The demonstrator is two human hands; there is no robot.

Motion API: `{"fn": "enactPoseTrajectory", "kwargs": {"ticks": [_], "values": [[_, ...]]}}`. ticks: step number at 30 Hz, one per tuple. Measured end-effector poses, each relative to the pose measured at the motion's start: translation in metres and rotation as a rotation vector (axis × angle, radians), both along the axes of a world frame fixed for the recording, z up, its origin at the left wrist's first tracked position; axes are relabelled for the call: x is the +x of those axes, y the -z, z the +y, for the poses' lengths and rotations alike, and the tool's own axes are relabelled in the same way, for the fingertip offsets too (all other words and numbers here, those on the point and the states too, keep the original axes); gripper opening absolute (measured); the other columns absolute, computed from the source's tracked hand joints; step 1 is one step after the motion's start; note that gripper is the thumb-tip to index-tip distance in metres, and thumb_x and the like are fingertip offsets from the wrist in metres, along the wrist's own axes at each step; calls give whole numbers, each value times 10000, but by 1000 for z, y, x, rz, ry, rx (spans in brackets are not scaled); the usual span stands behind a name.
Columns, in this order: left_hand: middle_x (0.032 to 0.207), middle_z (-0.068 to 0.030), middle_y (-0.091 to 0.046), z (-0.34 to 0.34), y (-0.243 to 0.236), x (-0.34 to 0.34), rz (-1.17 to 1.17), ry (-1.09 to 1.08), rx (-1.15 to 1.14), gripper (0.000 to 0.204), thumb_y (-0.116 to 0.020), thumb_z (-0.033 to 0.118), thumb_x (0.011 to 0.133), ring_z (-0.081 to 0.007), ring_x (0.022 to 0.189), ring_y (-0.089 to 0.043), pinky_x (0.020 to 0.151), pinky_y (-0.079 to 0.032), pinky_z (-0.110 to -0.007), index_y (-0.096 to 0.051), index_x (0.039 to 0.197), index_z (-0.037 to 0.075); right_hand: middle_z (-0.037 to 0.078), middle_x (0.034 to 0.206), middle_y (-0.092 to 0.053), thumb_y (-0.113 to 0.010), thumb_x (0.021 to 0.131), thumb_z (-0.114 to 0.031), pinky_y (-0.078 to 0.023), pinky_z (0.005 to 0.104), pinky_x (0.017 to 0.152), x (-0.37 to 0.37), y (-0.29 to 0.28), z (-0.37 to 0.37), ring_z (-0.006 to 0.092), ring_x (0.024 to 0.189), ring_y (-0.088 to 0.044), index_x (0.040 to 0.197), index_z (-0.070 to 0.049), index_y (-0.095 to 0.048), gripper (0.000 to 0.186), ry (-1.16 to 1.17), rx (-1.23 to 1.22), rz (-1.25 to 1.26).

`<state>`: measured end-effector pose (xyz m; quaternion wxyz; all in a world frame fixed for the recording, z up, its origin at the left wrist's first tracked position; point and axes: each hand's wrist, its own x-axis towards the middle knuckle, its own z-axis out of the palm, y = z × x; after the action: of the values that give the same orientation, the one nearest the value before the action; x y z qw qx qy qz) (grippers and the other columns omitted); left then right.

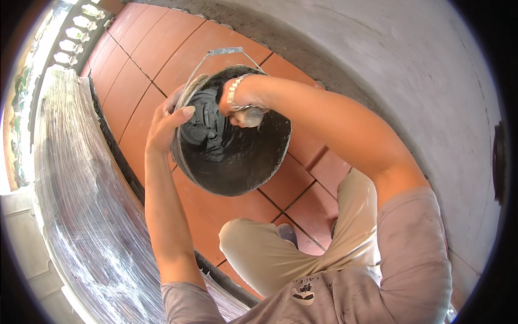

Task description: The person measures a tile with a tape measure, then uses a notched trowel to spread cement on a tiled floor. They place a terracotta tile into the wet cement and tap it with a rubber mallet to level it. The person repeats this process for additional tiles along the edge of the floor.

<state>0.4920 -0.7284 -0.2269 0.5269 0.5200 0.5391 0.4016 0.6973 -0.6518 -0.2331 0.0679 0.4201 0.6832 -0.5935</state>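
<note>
A black bucket is tipped so its mouth faces me, above the tiled floor. Wet dark-grey mortar lies against its inner wall. My left hand grips the rim on the left side, thumb over the edge and fingers behind the outer wall. Inside the bucket, my right hand is closed round the thick rounded handle of what looks like a trowel; its blade is hidden. A wristwatch with a metal band is on my right wrist. The bucket's wire bail stands up at the far side.
Reddish-orange tiles with dark open joints cover the floor. A loose-looking tile edge sits right of the bucket. On the right rises a grey plastered wall. Clear plastic wrap covers a long ledge on the left, with a balustrade beyond.
</note>
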Motion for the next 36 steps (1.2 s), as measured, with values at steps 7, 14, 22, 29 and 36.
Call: {"fn": "enactPoseTrajectory", "kwargs": {"ticks": [7,14,22,29,36], "values": [[1330,-177,-592,-7,5,-8,-38,31,21,847,-769,368,692,-274,1253,-547,1075,-401,-373,-526,1384,-55,138,962,-733,-629,830,-139,-570,418,718,-45,-11,-30,272,843,-708,965,-28,-739,206,-601,549,-87],[1315,-201,-592,-9,7,-18,-75,21,3,923,-793,399,668,-278,1219,-571,1046,-434,-373,-494,1398,-79,163,1229,-677,-751,793,-170,-557,415,875,-74,0,-122,319,1134,-651,1306,-63,-640,536,-768,595,-266],[1331,-194,-585,-19,7,-25,-119,-3,5,933,-795,382,654,-276,1230,-568,1053,-431,-370,-487,1402,-82,124,1182,-707,-763,806,-174,-577,423,790,-42,44,-111,294,1054,-694,1206,-84,-704,414,-762,581,-475],[1307,-175,-602,-30,6,-20,-117,-30,46,848,-778,316,676,-259,1222,-569,1058,-425,-366,-514,1390,-56,219,1164,-694,-711,855,-133,-585,467,777,-69,54,-66,349,1045,-700,1265,31,-600,455,-316,517,-319],[1268,-139,-590,-20,2,-2,-29,41,44,773,-776,302,630,-263,1215,-559,1051,-418,-377,-596,1312,-14,147,1133,-715,-646,922,-228,-585,428,790,-90,156,-103,319,1031,-706,1231,-115,-689,332,-221,481,-370]]}}
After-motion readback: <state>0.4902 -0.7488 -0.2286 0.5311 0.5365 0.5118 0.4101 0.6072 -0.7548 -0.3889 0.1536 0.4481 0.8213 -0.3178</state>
